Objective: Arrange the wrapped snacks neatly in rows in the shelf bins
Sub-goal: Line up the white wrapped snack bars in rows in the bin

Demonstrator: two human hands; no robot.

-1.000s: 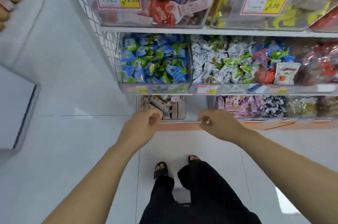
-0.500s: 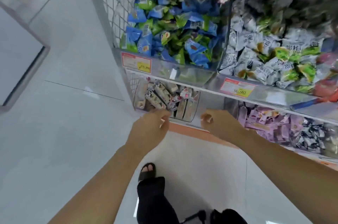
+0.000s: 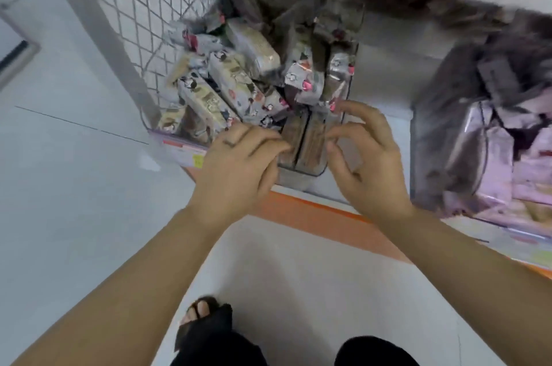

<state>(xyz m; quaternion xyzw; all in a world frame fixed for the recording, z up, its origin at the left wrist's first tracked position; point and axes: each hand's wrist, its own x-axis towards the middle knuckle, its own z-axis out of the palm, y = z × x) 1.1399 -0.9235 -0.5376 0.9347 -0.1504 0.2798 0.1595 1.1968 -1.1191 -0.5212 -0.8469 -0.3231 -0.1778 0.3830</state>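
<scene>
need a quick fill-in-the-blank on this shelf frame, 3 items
1. The wire mesh panel stands to the ___ of the snack bin.
2. The strip under the shelf is coloured ___.
3. The packets in the neighbouring bin on the right are ___.
Missing words: left; orange; pink.

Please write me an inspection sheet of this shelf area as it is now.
Surface: white shelf board, orange base strip below it.
Job's things: clear bin holds wrapped snacks, most lying jumbled; two brown ones stand side by side at its front.
Clutter: nothing seen.
Hands: left hand lays its fingers on the snacks; right hand curves its fingers at the bin's right side, hold unclear.
Cables: nothing seen.
Surroundings: wire mesh panel left; bin of pink packs right; white floor; foot in a sandal.
</scene>
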